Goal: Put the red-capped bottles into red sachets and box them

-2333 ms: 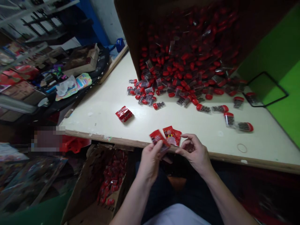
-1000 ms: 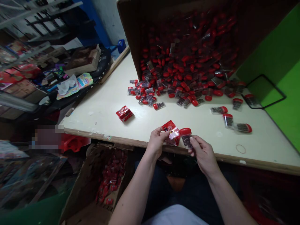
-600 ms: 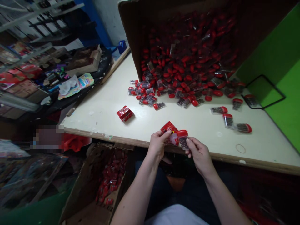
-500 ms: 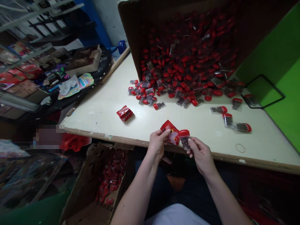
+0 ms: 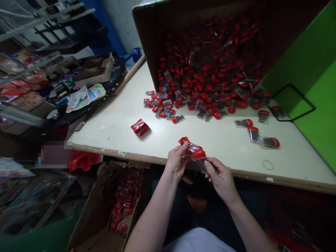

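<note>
My left hand [image 5: 178,159] pinches a small red printed packet [image 5: 193,147] with a clear window, tilted above the table's front edge. Between the thumb and fingers of my right hand [image 5: 219,175] is a small clear container [image 5: 201,163] with a red cap and dark beads or candies inside. Its capped end lies up against the packet's lower edge; whether it is inside the packet I cannot tell. A stack of red packets [image 5: 140,127] lies on the white table [image 5: 115,129] to the left.
A large cardboard box [image 5: 144,31] on its side spills many red-capped containers [image 5: 207,84] onto the table. Several loose ones [image 5: 270,141] lie at right, near a rubber band [image 5: 267,165] and black frame [image 5: 309,109]. Below left, an open carton [image 5: 90,203] holds red packed pieces [image 5: 126,199].
My right hand has moved left and slightly down with the container, bringing it closer to my left hand. The red packet has tilted, so its face shows less.
</note>
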`<action>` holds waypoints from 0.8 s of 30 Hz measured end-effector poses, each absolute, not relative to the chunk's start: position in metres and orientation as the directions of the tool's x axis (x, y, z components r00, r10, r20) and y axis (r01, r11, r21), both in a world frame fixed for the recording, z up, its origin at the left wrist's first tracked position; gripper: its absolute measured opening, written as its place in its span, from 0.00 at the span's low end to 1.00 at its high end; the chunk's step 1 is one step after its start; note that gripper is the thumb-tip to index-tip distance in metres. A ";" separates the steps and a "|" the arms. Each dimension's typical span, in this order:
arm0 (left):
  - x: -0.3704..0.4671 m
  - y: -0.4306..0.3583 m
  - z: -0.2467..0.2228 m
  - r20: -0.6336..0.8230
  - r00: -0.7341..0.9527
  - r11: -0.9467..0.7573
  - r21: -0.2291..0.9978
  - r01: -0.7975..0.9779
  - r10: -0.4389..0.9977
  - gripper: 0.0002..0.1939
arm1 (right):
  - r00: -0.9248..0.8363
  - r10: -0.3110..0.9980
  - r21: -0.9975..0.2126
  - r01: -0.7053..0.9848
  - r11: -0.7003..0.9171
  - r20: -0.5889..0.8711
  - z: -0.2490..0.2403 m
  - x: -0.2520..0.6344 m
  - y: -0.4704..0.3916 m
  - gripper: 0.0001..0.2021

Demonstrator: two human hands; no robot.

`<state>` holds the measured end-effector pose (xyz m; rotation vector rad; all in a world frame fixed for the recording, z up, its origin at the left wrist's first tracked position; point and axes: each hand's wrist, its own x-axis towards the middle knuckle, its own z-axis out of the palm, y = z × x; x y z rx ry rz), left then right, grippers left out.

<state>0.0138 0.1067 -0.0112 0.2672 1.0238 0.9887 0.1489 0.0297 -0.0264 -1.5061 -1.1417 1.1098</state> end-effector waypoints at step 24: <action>0.024 0.095 -0.013 -0.515 0.091 0.448 0.629 -0.635 0.852 0.15 | 0.202 0.944 -0.963 -0.113 -0.243 -0.261 -0.033 0.140 0.031 0.14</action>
